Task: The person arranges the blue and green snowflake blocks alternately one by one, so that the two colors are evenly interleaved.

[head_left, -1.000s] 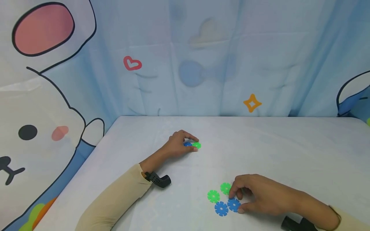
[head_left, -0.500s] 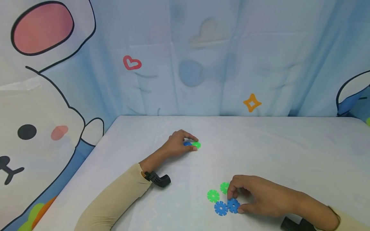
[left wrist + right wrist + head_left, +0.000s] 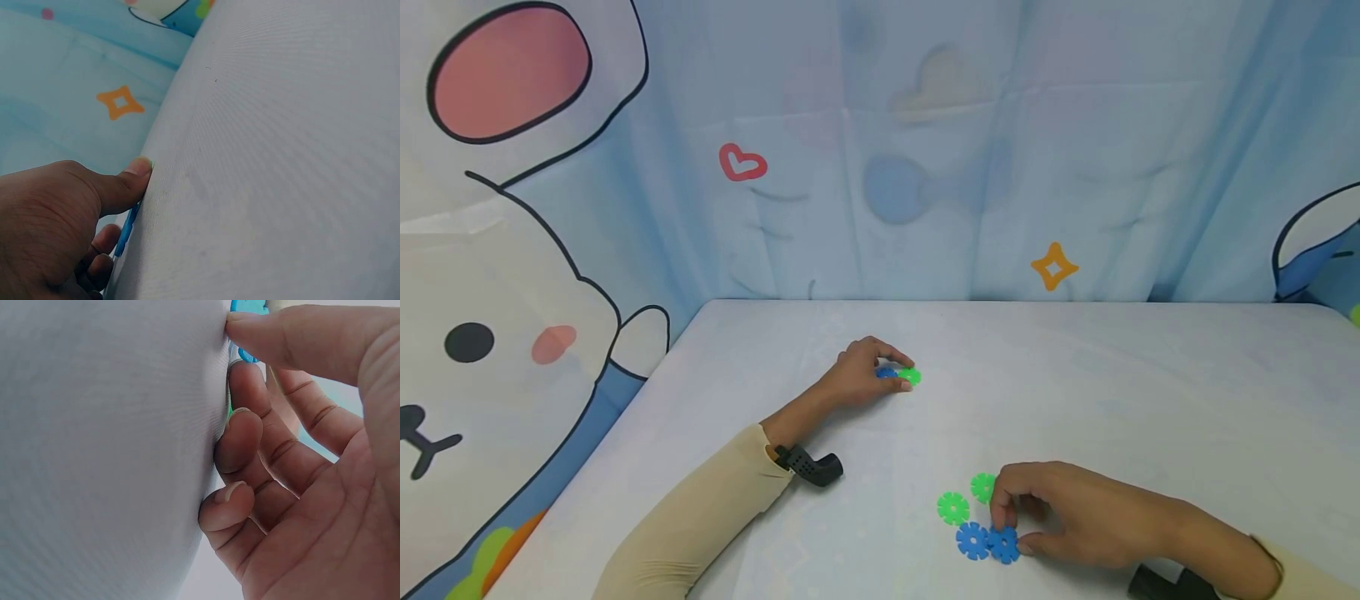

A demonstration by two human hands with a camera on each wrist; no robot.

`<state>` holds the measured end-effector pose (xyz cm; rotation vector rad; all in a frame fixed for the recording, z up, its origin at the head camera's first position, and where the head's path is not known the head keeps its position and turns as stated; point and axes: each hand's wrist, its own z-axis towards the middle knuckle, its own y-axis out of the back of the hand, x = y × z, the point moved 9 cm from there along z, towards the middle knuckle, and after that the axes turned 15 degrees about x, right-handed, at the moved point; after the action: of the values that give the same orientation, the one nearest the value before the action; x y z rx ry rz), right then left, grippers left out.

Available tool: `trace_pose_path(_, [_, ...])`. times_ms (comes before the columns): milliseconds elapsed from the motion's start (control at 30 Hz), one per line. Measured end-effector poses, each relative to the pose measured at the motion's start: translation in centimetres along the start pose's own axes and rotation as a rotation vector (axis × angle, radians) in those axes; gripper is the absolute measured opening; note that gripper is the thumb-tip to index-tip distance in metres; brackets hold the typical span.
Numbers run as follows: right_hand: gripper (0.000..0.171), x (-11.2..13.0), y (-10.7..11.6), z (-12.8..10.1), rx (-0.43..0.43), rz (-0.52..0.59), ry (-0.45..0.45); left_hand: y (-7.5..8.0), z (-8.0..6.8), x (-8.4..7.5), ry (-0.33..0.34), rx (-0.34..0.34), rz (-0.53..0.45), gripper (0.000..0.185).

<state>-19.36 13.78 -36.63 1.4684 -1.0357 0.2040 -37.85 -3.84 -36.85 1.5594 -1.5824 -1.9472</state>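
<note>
The right hand rests low on the white table in the lower right of the head view, fingers curled, with thumb and fingertips pinching a blue snowflake disc that lies flat on the surface. A second blue disc sits directly to its left, edge touching edge. Just above these two lie a green disc and, partly hidden under the knuckles, another green disc. The right wrist view confirms the curl: the thumb presses down near a blue edge at the top of the frame, with the remaining fingers folded against the cloth. The left hand lies near the centre of the head view, well apart from the right hand, fingers curled over a joined pair: a small blue disc touching a small green disc. In the left wrist view the thumb presses a blue edge against the table. A cartoon-printed curtain fills the upper frame.
</note>
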Motion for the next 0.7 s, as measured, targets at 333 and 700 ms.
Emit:
trace_pose_path(333, [0.033,0.6,0.1,-0.2,-0.026,-0.048,0.064,0.0,0.0,0.2,0.016,-0.001,-0.011,0.029])
trace_pose_path(700, [0.027,0.9,0.1,-0.2,-0.063,-0.068,0.040,0.0,0.0,0.3,0.024,-0.004,-0.018,0.028])
